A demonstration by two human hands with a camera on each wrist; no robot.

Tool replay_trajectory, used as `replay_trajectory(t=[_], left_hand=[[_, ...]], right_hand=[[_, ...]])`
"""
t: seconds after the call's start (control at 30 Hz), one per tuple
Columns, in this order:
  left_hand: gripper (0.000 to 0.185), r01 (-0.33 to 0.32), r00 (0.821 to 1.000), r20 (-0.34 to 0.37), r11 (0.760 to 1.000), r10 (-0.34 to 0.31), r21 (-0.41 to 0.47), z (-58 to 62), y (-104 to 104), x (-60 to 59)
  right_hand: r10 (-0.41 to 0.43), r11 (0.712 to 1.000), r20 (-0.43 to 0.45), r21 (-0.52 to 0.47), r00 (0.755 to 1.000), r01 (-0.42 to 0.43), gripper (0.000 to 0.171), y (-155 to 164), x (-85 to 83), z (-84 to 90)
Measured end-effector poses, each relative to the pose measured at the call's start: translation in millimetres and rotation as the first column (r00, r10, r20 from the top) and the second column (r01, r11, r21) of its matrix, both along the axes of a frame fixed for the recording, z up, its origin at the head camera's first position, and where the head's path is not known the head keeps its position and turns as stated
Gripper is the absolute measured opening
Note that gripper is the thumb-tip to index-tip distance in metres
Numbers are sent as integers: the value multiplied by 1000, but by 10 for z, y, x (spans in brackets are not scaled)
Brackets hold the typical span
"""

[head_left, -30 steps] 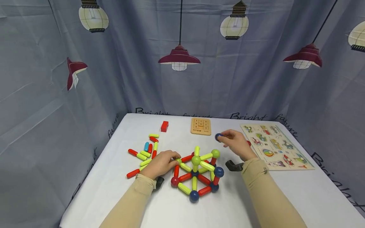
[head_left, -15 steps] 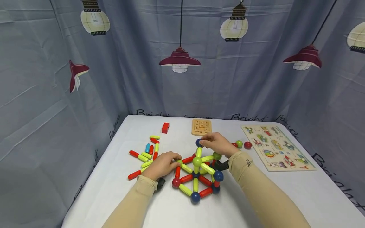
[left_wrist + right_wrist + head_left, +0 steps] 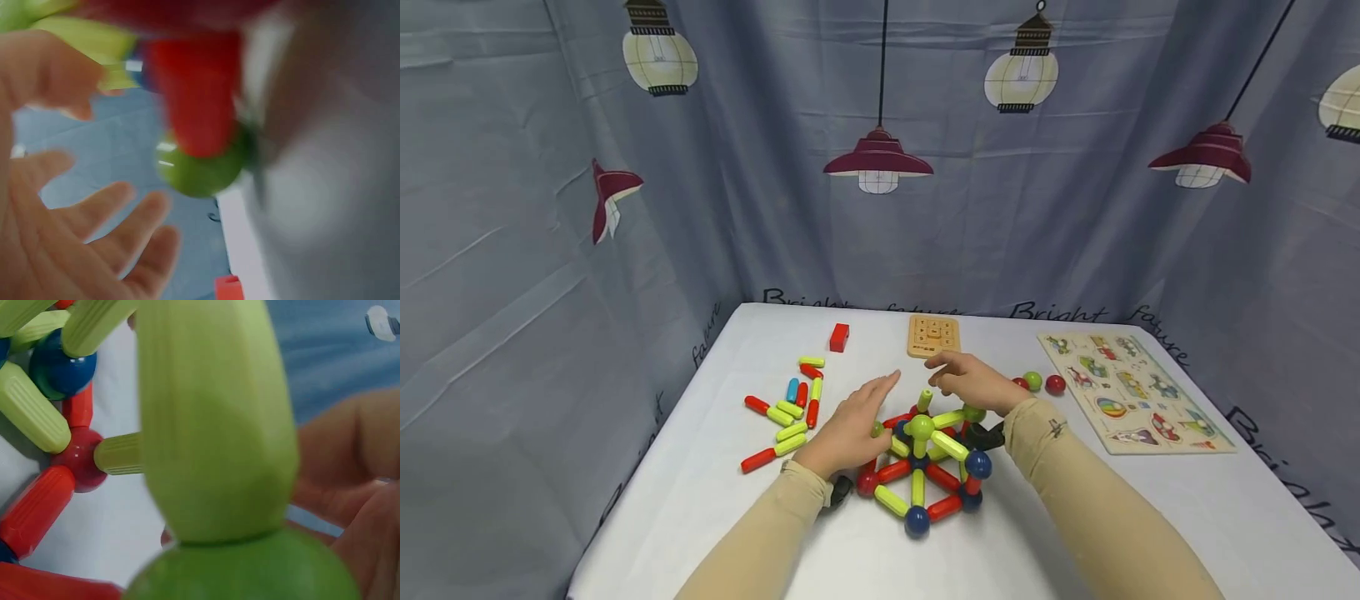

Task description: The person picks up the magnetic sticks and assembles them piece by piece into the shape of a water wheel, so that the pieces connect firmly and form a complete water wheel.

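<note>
A magnetic stick-and-ball frame of lime and red rods (image 3: 893, 472) with blue, red and green balls stands on the white table. My left hand (image 3: 846, 429) is at its left side, fingers spread and straight, by a green ball (image 3: 203, 165) atop a red rod (image 3: 200, 94). My right hand (image 3: 976, 383) hovers over the far side, fingers loosely bent, with nothing seen between them. Below its fingertips a lime rod (image 3: 925, 400) points up with a bare end. A blue ball (image 3: 901, 430) sits low within the frame's left side, partly hidden; whether it is attached I cannot tell.
Loose red, lime and blue rods (image 3: 790, 432) lie to the left. A red block (image 3: 839, 337) and a wooden number board (image 3: 933, 336) are at the back. Red and green balls (image 3: 1056, 385) lie beside a picture puzzle board (image 3: 1138, 392) on the right.
My right hand carried the blue ball left to the upright lime rod; now that ball has left its fingers and sits lower left. My left hand let go of the green ball and spread its fingers.
</note>
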State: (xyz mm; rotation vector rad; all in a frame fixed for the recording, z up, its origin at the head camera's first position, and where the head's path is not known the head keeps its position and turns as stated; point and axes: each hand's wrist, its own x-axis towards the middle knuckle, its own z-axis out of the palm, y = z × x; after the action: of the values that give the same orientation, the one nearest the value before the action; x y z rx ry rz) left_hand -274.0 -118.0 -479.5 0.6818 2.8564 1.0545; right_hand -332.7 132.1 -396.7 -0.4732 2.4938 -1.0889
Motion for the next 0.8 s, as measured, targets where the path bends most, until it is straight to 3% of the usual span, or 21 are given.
replay_trajectory(t=[0.1, 0.23, 0.47, 0.63, 0.8], left_hand=[[75, 30, 999, -17, 995, -32, -98, -40, 51, -31], [52, 57, 998, -13, 990, -59, -130, -68, 124, -74], [38, 13, 988, -145, 974, -47, -228, -76, 228, -124], [37, -2, 987, -157, 983, -27, -184, -41, 251, -100], [40, -2, 992, -128, 999, -4, -44, 1, 248, -84]], right_hand=[[-2, 1000, -10, 4, 1000, 2, 37, 37, -7, 10], [-25, 1000, -28, -7, 999, 25, 36, 87, -1, 18], [-43, 997, -26, -64, 999, 41, 36, 239, 38, -1], [-98, 977, -17, -192, 995, 93, 38, 453, 157, -200], [-161, 919, -112, -380, 981, 107, 32, 645, 353, -551]])
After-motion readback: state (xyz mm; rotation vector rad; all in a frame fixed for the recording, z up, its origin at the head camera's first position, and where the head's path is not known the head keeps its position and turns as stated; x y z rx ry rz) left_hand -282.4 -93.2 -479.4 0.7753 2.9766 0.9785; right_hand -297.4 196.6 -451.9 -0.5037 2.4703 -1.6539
